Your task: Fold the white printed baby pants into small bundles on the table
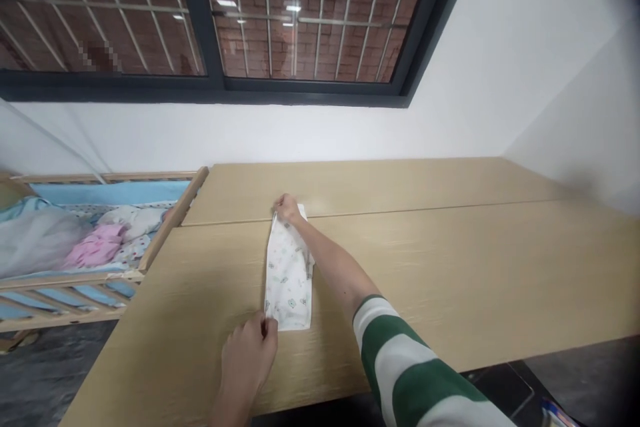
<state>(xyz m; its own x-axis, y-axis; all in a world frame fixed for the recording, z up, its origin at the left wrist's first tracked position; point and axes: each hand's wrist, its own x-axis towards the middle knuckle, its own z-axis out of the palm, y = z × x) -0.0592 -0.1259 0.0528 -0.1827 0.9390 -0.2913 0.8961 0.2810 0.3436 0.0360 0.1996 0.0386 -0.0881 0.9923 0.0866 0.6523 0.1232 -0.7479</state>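
Observation:
A white piece of fabric (290, 280) with a small scattered print lies on the wooden tabletop (425, 280), folded into a long narrow strip. It looks like a small garment or cloth; which one I cannot tell. At its near left corner, my left hand (249, 353) is closed in a pinch on the edge. My right hand (287, 208) reaches across to the far end and pinches the far left corner, fingers closed. My right forearm, in a green and white striped sleeve, passes over the right side of the table.
To the left stands a wooden crib (173, 220) with blue lining, holding a pink cloth (97, 245) and white bedding (43, 240). A seam runs along the tabletop. Behind it are a white wall (280, 130) and a barred, dark-framed window (310, 90).

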